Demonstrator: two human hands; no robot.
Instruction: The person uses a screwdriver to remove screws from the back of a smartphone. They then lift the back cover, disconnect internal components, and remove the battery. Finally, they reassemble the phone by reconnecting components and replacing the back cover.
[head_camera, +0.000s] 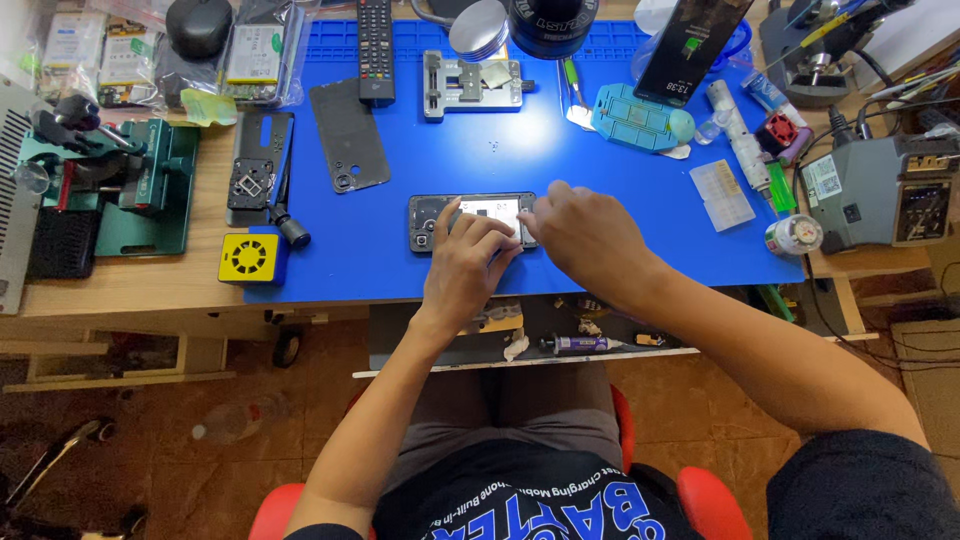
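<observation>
Left hand (465, 262) lay curled over the opened phone (470, 221), fingers pressed together and flat on its middle, apparently to pin it against sliding. Right hand (585, 235) came in from the right edge of the phone, fingertips bunched at its end as if pinching something small; what lay between them could not be told. Phone sat just below the middle of the frame, lengthwise, dark frame with a pale inner plate showing between the hands.

Largest first: wooden tabletop (140, 285), bare and pale along the left. On it, a blue rubbery mat (480, 150), smooth, with moulded trays along the upper edge, likely laid to keep screws from rolling. At far right, a grey boxy soldering station (880, 190) with cables. At middle left, a green metal clamp fixture (130, 190). Above the phone and to the left, a dark flat back cover (350, 135) with rounded corners, set aside face down. Top centre, a black remote control (376, 45), long and buttoned. Right of it, a metal board holder (470, 85), then a teal plastic tray (635, 118). Lower left of the mat, a small yellow square fan (248, 258). Right of centre, a clear ribbed parts box (722, 195).
</observation>
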